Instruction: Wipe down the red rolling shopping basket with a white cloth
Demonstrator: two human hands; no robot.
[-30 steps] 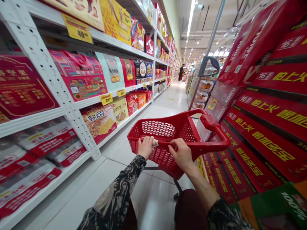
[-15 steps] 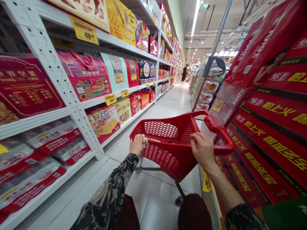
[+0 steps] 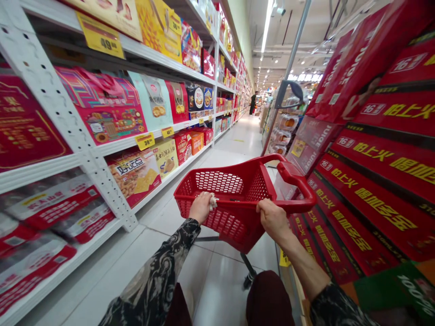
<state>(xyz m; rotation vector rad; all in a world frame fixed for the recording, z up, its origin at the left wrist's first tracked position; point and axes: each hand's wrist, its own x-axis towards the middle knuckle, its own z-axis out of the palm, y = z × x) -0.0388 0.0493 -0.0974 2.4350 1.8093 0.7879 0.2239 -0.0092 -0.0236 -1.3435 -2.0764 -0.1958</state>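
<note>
A red plastic shopping cart [image 3: 238,226] stands side-on in front of me, with a mesh-walled basket and a handle [image 3: 306,197] at its right end. My left hand [image 3: 200,208] is closed around a crumpled whitish cloth or tissue [image 3: 213,201] at the near rim of the basket. Farther right on that rim, my right hand [image 3: 273,218] is closed, fingers curled over the edge. Little shows inside the basket beyond a small dark mark on its floor.
White shelving [image 3: 122,217] with boxed snacks and bottle packs lines the left. Stacked red drink cartons [image 3: 367,181] crowd the right, beside a grey pole [image 3: 297,40]. A tiled aisle [image 3: 234,145] runs ahead, where a distant person [image 3: 252,104] stands.
The left hand has slid rightward along the rim with the crumpled cloth. My right hand's fingers have curled tighter over the edge. Shelves and cart have shifted slightly left in view.
</note>
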